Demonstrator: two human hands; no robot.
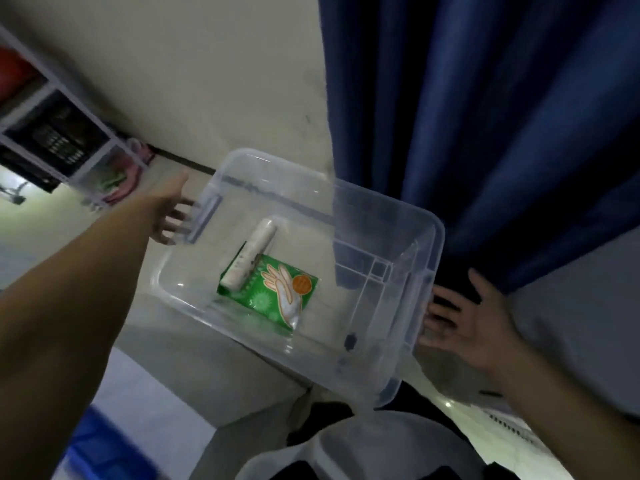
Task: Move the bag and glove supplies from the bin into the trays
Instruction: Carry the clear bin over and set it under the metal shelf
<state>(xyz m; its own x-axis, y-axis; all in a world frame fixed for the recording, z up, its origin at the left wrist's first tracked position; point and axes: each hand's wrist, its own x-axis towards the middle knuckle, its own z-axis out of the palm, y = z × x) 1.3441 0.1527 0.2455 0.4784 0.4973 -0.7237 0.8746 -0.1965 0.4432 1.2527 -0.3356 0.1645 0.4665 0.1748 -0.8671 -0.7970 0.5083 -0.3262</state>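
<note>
A clear plastic bin (426,216) sits tilted in the middle of the view. Inside it lies a green glove packet (268,294) printed with a hand and an orange circle. A white roll of bags (250,256) rests partly on the packet's left edge. My left hand (169,211) reaches to the bin's left handle, with its fingers against and under it. My right hand (474,325) is at the right handle, palm up, with straight fingers slipped under the rim.
A dark blue curtain (485,116) hangs behind the bin on the right. A white shelf unit (69,133) with a black basket stands at the far left. A blue crate (100,448) is at the lower left, and a pale tray rim (349,441) at the bottom centre.
</note>
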